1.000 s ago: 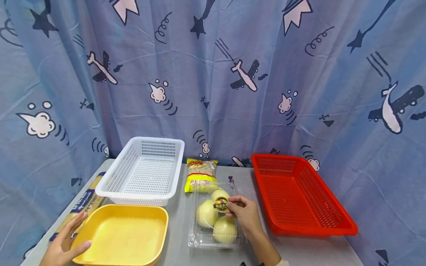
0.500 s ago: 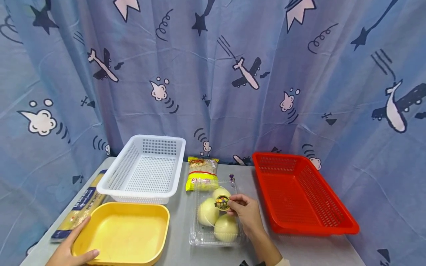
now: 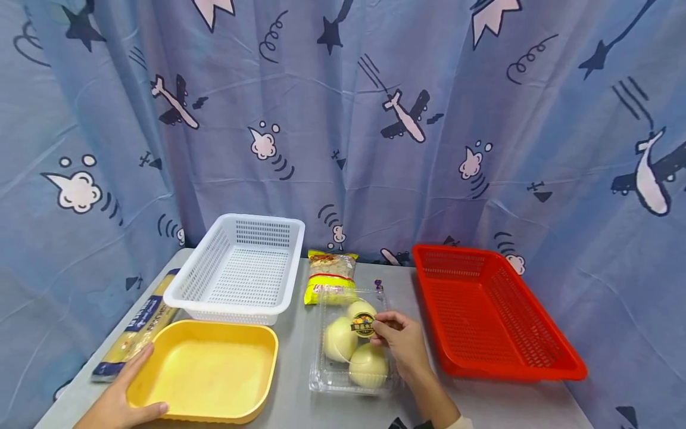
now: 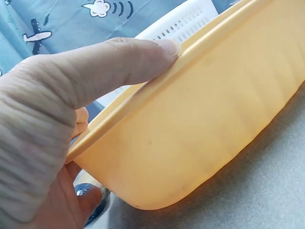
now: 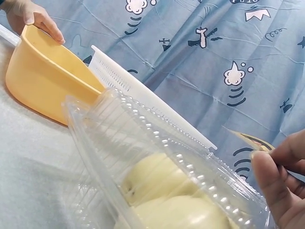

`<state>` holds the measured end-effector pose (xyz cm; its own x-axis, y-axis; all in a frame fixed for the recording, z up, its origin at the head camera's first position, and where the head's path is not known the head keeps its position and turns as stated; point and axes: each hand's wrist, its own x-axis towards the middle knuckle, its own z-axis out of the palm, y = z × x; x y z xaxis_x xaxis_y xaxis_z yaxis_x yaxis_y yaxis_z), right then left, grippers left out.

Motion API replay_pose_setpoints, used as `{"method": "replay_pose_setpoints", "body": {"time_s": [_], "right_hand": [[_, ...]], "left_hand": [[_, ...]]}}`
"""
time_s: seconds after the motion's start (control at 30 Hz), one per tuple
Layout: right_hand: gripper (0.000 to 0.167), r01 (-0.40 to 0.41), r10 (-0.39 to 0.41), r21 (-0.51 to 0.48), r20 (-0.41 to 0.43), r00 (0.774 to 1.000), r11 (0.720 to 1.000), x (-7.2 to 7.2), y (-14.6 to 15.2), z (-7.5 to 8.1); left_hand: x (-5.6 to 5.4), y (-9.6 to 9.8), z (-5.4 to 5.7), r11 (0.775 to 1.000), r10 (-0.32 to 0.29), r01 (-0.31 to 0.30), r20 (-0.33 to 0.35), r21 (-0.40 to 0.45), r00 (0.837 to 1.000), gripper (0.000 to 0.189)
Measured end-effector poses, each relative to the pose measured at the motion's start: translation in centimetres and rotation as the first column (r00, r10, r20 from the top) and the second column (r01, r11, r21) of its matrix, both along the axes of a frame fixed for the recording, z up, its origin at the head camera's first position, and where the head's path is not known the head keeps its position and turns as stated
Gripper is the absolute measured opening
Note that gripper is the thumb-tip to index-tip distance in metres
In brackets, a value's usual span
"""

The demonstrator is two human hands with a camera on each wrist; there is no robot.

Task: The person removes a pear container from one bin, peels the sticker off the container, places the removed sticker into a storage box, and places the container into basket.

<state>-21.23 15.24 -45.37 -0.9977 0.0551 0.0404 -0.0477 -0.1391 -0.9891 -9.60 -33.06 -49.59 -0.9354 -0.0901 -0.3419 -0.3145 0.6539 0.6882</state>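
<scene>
Two-handedly working at a clear box [image 3: 331, 383]: pinching a round label [image 3: 362, 325] above it with the right grip [image 3: 403, 344], clamping the label's edge; resting the left grip [image 3: 119, 397], spread apart, on a yellow tub [image 3: 206, 369] left of the box; seeing a red basket [image 3: 485, 322] right of it.

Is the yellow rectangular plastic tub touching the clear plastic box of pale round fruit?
Apart. The head view shows a strip of grey tabletop between the yellow tub and the clear box; no edges meet.
</scene>
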Motion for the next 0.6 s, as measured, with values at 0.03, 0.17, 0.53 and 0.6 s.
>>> {"method": "replay_pose_setpoints", "body": {"time_s": [0.03,0.17,0.53,0.6], "right_hand": [[0.017,-0.006,0.006,0.006,-0.004,1.000,1.000,0.0,0.0,0.0],[0.018,-0.015,0.015,-0.002,0.017,1.000,1.000,-0.1,0.2,0.3],[0.020,-0.043,0.043,-0.002,0.087,0.995,0.999,0.1,-0.1,1.8],[0.020,-0.049,0.048,0.008,0.085,0.995,0.999,0.2,-0.3,2.2]], "left_hand": [[0.0,0.0,0.0,1.000,0.002,-0.002,0.006,-0.004,1.000,0.120],[-0.1,0.1,0.0,1.000,0.002,-0.002,0.014,-0.006,1.000,0.121],[0.2,0.3,0.4,1.000,0.005,-0.005,-0.013,0.016,1.000,0.119],[0.2,0.2,0.3,1.000,0.005,-0.005,-0.018,0.017,1.000,0.119]]}}
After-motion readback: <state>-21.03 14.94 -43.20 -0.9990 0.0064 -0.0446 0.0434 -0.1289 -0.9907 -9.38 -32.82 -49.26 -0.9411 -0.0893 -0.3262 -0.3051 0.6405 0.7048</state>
